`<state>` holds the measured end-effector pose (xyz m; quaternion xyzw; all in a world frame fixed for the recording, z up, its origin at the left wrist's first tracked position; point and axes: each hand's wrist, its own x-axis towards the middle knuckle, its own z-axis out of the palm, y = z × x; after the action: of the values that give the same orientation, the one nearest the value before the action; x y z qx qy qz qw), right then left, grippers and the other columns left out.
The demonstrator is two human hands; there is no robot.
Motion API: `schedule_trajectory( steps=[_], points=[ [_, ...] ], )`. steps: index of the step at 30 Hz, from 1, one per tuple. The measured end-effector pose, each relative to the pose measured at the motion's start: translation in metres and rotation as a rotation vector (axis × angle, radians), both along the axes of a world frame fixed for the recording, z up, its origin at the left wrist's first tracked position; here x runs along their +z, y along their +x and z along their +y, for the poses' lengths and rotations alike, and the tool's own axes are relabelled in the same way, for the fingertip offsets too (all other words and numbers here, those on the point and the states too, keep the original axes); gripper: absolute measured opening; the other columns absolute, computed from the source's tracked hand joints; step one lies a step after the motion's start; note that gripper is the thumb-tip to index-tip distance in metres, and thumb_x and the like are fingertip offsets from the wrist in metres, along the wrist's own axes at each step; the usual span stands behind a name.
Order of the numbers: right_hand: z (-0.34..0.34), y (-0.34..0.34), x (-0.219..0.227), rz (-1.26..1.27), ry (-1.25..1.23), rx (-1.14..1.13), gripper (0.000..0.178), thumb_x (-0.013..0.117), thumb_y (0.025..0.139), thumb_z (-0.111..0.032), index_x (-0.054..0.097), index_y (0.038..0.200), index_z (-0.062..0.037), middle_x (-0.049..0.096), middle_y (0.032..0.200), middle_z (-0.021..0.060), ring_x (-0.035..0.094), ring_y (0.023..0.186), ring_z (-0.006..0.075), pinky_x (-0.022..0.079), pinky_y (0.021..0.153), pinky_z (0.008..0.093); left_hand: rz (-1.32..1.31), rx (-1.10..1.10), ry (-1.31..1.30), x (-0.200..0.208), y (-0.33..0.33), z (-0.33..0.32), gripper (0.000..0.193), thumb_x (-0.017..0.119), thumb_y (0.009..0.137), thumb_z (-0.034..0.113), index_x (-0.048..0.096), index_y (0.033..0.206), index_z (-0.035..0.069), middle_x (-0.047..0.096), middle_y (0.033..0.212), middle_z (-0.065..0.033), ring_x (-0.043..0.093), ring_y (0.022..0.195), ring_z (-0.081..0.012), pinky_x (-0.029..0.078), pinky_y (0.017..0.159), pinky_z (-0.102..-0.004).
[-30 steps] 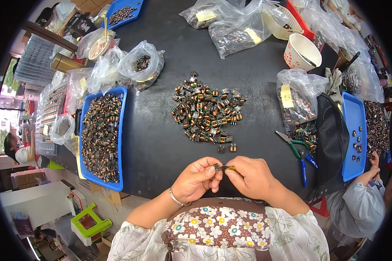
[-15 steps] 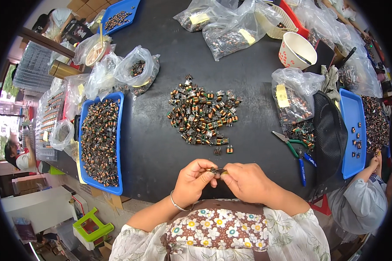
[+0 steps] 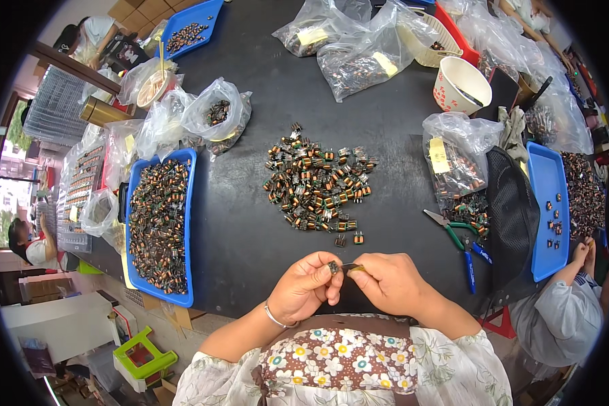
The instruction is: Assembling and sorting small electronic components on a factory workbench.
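My left hand (image 3: 306,287) pinches a small coil component (image 3: 333,268) between thumb and fingers, close to the table's near edge. My right hand (image 3: 391,281) is closed around a small thin tool (image 3: 350,266) with a dark tip and a yellowish part at the grip; its exact kind is hard to make out. The tip points at the component and reaches its edge or nearly so. Just beyond my hands lie two loose coil components (image 3: 358,237). Farther out spreads a heap of copper-wound coil components (image 3: 314,186) on the black table (image 3: 250,250).
At left stands a blue tray (image 3: 191,237) full of coil components, with plastic bags (image 3: 216,111) behind it. Pliers (image 3: 453,233) and a blue-handled tool (image 3: 469,271) lie at right, near a black mesh bag (image 3: 511,210). A paper bowl (image 3: 461,88) stands farther back.
The component in my left hand has turned so more of its face shows, and the tool's tip has drawn slightly away. The whole view has shifted a little.
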<state>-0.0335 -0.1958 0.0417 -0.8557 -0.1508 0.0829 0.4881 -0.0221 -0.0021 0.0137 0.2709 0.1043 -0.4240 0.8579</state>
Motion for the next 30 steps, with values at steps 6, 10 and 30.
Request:
schedule_trajectory(
  steps=[6, 10, 30],
  points=[
    [0.002, 0.0, -0.004, -0.096, -0.092, 0.022, 0.012, 0.056, 0.082, -0.018, 0.055, 0.078, -0.0062, 0.058, 0.07, 0.009, 0.057, 0.06, 0.0298, 0.044, 0.051, 0.0384, 0.045, -0.022, -0.029, -0.002, 0.003, 0.0, 0.016, 0.054, 0.087, 0.016, 0.05, 0.098, 0.005, 0.055, 0.078, -0.0056, 0.052, 0.064, -0.0139, 0.042, 0.056, -0.0274],
    [0.0, 0.001, -0.003, -0.052, -0.078, 0.042, 0.01, 0.058, 0.079, -0.015, 0.057, 0.08, -0.0049, 0.059, 0.071, 0.0092, 0.059, 0.06, 0.0286, 0.045, 0.051, 0.0363, 0.117, -0.033, -0.074, -0.003, 0.0, 0.0, 0.016, 0.054, 0.087, 0.017, 0.05, 0.099, 0.006, 0.054, 0.076, -0.0047, 0.049, 0.062, -0.0134, 0.04, 0.055, -0.027],
    [0.007, 0.005, -0.011, 0.076, 0.282, -0.049, 0.024, 0.067, 0.068, -0.005, 0.059, 0.09, 0.001, 0.059, 0.087, 0.0096, 0.059, 0.076, 0.017, 0.047, 0.068, 0.0268, 0.068, -0.096, 0.105, 0.0, -0.006, -0.003, 0.022, 0.045, 0.092, 0.02, 0.053, 0.105, 0.005, 0.056, 0.079, -0.0056, 0.055, 0.064, -0.0141, 0.047, 0.055, -0.0274]
  ],
)
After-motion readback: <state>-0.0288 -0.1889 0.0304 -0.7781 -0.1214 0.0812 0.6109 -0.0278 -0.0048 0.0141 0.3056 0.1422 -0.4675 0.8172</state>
